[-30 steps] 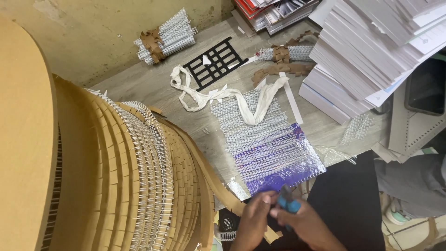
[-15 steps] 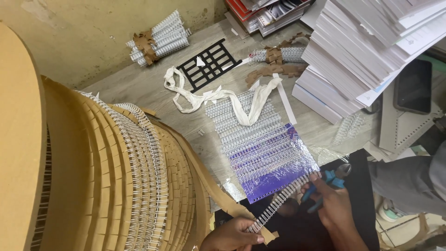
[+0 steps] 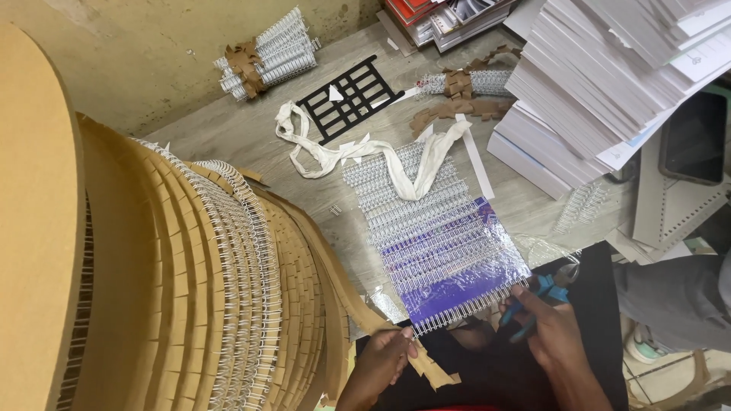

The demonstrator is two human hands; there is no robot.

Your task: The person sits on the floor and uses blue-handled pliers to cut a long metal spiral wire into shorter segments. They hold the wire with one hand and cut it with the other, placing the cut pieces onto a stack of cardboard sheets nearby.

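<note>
Left hand [image 3: 384, 364]: fingers closed, pinching one end of a wire binding strip [image 3: 466, 304].
Right hand [image 3: 554, 335]: closed around blue-handled cutters [image 3: 542, 292] at the strip's other end.
Strip: at the near edge of cut strips on a purple sheet [image 3: 457, 283].
Left side: large cardboard spool [image 3: 152, 289].

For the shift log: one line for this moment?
left hand: holds wire strip | right hand: grips blue cutters | spool at left

Left hand [image 3: 384, 361] low at 6 o'clock, fingers pinched shut, knuckles up. Right hand [image 3: 552, 335] at 4 o'clock, fingers curled in a closed grip, forearm running down out of view.
</note>
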